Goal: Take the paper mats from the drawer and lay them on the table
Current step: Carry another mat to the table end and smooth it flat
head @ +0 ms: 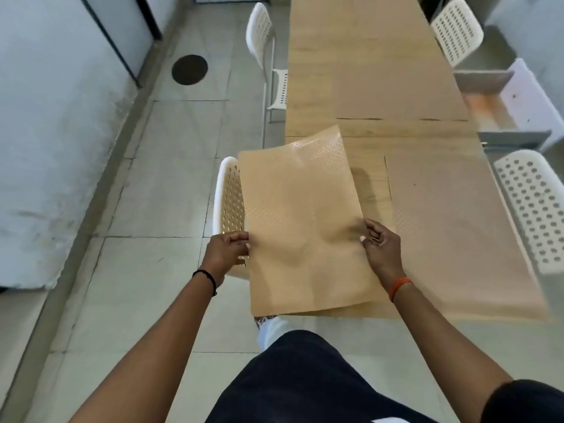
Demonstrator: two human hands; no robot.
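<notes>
I hold a tan paper mat (302, 221) in the air over the near left corner of the long wooden table (360, 56). My left hand (227, 250) pinches its left edge and my right hand (380, 244) pinches its right edge. The sheet bows upward at its far end. Another paper mat (457, 239) lies flat on the table's near right side, and a further paper mat (403, 96) lies flat farther along. The drawer (515, 102) stands pulled out on the table's right side, its inside showing no mats.
A white perforated chair (229, 199) stands at the table's near left, partly behind the held mat. Another white chair (262, 47) is farther along the left side. Two white chairs (534, 209) stand on the right. Tiled floor (137, 193) and a wall run along the left.
</notes>
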